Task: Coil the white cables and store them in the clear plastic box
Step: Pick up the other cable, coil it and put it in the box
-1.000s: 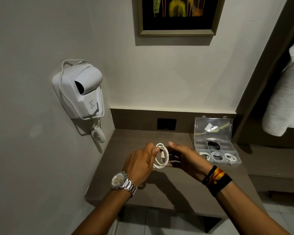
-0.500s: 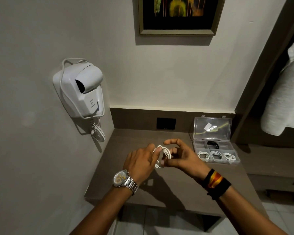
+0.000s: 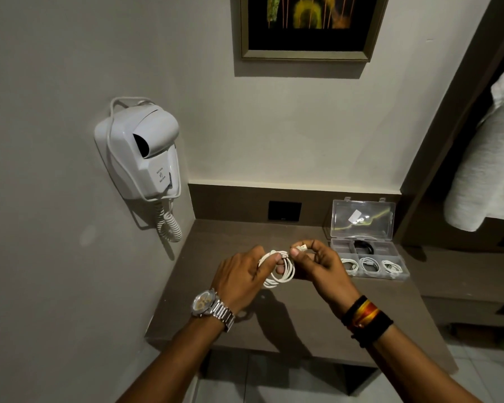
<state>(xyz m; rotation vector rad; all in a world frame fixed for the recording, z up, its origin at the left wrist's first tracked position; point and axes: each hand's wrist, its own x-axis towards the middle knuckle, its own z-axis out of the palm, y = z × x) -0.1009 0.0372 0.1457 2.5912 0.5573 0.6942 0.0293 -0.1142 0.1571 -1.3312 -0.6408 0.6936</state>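
A white cable [image 3: 282, 271] is wound into a small coil above the brown shelf [image 3: 274, 324]. My left hand [image 3: 240, 279] grips the coil's left side, fingers through the loops. My right hand [image 3: 317, 261] pinches the cable's plug end between thumb and forefinger, just above the coil's right side. The clear plastic box [image 3: 370, 258] stands open at the right rear of the shelf, lid up against the wall. Three coiled white cables lie in its front compartments, and a black item lies in a rear one.
A white wall-mounted hair dryer [image 3: 141, 154] with a curly cord hangs on the left wall. A black socket plate [image 3: 284, 210] sits in the back panel. A framed picture [image 3: 309, 24] hangs above, and a grey-white cloth [image 3: 489, 158] hangs at the right.
My right hand has closed from an open reach to a pinch on the cable's plug end and lifted it above the coil. My left hand still holds the coil.
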